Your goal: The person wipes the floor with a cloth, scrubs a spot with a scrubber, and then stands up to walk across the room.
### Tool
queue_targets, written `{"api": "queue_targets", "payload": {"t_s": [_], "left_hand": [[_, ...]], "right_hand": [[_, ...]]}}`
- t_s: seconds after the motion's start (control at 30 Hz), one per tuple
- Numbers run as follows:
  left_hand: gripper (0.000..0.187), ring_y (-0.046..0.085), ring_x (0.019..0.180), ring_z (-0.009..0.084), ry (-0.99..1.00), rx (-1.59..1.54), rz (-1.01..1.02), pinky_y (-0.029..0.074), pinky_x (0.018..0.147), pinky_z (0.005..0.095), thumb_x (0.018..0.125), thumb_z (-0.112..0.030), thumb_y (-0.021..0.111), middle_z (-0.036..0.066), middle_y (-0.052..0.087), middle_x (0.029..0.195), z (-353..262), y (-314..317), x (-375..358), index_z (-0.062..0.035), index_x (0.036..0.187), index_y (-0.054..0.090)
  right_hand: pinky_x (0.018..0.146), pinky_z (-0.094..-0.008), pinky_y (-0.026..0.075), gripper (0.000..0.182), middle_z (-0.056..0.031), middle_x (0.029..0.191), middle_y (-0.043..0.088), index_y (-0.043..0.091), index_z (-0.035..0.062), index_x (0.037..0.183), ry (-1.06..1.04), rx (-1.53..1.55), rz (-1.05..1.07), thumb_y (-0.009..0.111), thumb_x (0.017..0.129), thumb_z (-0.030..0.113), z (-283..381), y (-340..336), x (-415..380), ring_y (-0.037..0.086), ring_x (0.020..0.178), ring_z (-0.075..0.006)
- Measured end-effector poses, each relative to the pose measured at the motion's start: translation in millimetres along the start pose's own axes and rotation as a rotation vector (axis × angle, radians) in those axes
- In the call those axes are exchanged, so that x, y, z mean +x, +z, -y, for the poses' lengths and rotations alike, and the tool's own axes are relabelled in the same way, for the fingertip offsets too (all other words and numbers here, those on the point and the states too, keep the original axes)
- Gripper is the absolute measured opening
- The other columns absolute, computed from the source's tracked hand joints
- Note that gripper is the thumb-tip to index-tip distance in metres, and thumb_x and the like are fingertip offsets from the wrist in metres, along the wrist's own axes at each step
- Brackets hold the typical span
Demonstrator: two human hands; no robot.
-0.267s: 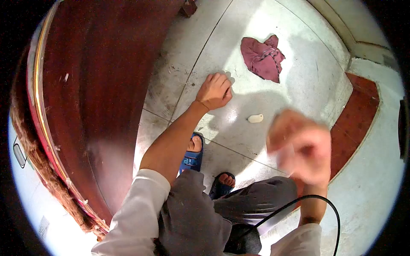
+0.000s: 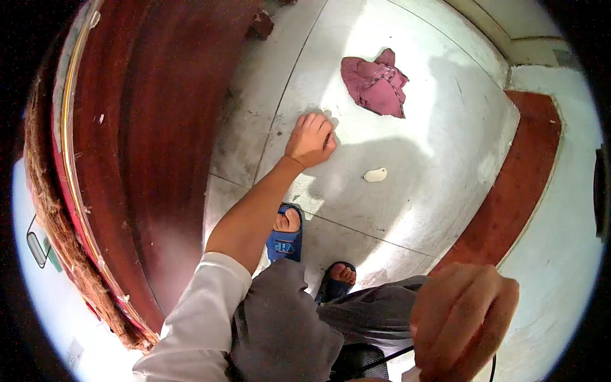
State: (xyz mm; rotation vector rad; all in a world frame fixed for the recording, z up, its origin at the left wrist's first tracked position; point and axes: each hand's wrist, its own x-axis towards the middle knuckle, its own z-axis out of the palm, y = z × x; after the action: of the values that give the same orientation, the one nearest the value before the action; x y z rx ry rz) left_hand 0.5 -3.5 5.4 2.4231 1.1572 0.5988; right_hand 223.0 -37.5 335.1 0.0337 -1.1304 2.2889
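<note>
Pale tiled floor [image 2: 407, 210], glossy, dark red wooden door [image 2: 146, 140] along the left. Person crouching, feet in blue sandals [image 2: 284, 239].

Left hand [image 2: 310, 140] reaches down, palm to the floor, fingers curled in loosely; holds nothing that I can see. Same tile as 0.3 s ago, only slightly shifted in view.

Right hand [image 2: 461, 321] has changed most: earlier it was a blurred shape raised mid-frame near the white lump, now it sits low and close to the camera, fingers bent inward around something white at the bottom edge; can't tell what it is. Black cable [image 2: 382, 360] runs beside it across the grey trousers [image 2: 286, 325].

Small white lump [image 2: 375, 174] lies on the floor just right of the left hand, not touched, unmoved. Crumpled maroon cloth [image 2: 374, 83] further off, beyond it, also unmoved.
</note>
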Motion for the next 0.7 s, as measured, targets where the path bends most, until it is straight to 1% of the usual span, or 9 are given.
{"api": "queue_targets", "payload": {"t_s": [0.03,0.27,0.33,0.43,0.47,0.5,0.6,0.63,0.7], "left_hand": [[0.012,0.054,0.095,0.0302,0.016,0.002,0.001,0.044,0.088,0.044,0.079,-0.016,0.062,0.011,0.056,0.094,1,0,2,-0.0076,0.087,0.058],[0.013,0.054,0.094,0.0307,0.019,0.031,-0.002,0.044,0.085,0.044,0.078,-0.015,0.062,0.011,0.055,0.093,1,-1,2,-0.0067,0.087,0.057],[0.013,0.053,0.093,0.0306,0.029,0.034,-0.019,0.044,0.084,0.044,0.078,-0.014,0.062,0.011,0.054,0.092,0,0,1,-0.007,0.087,0.057],[0.013,0.053,0.092,0.0305,0.026,0.033,-0.016,0.044,0.084,0.0438,0.078,-0.015,0.062,0.01,0.054,0.093,3,5,-1,-0.0076,0.088,0.057],[0.013,0.053,0.092,0.0305,0.029,0.029,-0.023,0.044,0.084,0.0438,0.078,-0.015,0.062,0.01,0.054,0.093,2,4,1,-0.0076,0.088,0.057],[0.013,0.053,0.092,0.0303,0.018,0.026,-0.008,0.044,0.084,0.0437,0.079,-0.015,0.063,0.01,0.054,0.093,1,1,1,-0.0077,0.087,0.057],[0.013,0.053,0.092,0.0301,0.005,0.025,0.006,0.044,0.084,0.0437,0.079,-0.016,0.063,0.01,0.055,0.093,0,-1,-1,-0.008,0.087,0.057],[0.013,0.053,0.093,0.0299,0.01,0.031,0.004,0.044,0.084,0.0437,0.079,-0.016,0.063,0.01,0.055,0.093,1,-1,0,-0.008,0.087,0.057],[0.013,0.053,0.093,0.0298,0.002,0.023,0.01,0.044,0.084,0.0436,0.079,-0.017,0.063,0.01,0.055,0.093,1,1,-2,-0.0081,0.087,0.057]], "right_hand": [[0.053,-0.0282,0.053,0.008,-0.0143,0.087,0.069,0.077,0.0008,0.085,-0.506,-0.172,-0.378,0.072,0.089,0.004,-18,24,-2,0.063,0.066,-0.0186],[0.051,-0.0259,0.049,0.007,-0.011,0.08,0.067,0.077,0.0029,0.083,-0.539,-0.268,-0.539,0.073,0.089,0.007,-21,55,-13,0.061,0.064,-0.0156],[0.052,-0.0254,0.045,0.007,-0.0078,0.077,0.064,0.077,0.0045,0.079,-0.567,-0.299,-0.736,0.078,0.084,0.009,-27,70,-10,0.058,0.063,-0.0143],[0.05,-0.0253,0.039,0.011,-0.0048,0.072,0.06,0.077,0.0055,0.076,-0.418,-0.221,-0.682,0.083,0.08,0.014,-19,66,-12,0.055,0.059,-0.0126],[0.044,-0.0282,0.045,0.015,-0.0123,0.066,0.061,0.068,-0.0019,0.086,-0.405,0.002,-0.722,0.073,0.089,0.012,-23,69,-23,0.062,0.051,-0.0189],[0.044,-0.0282,0.045,0.015,-0.0123,0.066,0.061,0.068,-0.0019,0.086,-0.404,-0.002,-0.72,0.073,0.089,0.012,-27,64,-33,0.062,0.051,-0.0189],[0.035,-0.0327,0.024,0.019,-0.0034,0.049,0.045,0.06,0.001,0.085,-0.416,0.228,-0.587,0.056,0.096,0.015,-21,36,-17,0.041,0.034,-0.0134],[0.035,-0.0327,0.024,0.019,-0.0034,0.049,0.045,0.06,0.001,0.085,-0.418,0.226,-0.584,0.056,0.096,0.015,-29,33,-21,0.041,0.034,-0.0134],[0.035,-0.0342,0.025,0.018,-0.0033,0.05,0.045,0.061,0.0007,0.085,-0.5,0.172,-0.172,0.056,0.096,0.014,-48,26,-32,0.042,0.035,-0.0155]]}}
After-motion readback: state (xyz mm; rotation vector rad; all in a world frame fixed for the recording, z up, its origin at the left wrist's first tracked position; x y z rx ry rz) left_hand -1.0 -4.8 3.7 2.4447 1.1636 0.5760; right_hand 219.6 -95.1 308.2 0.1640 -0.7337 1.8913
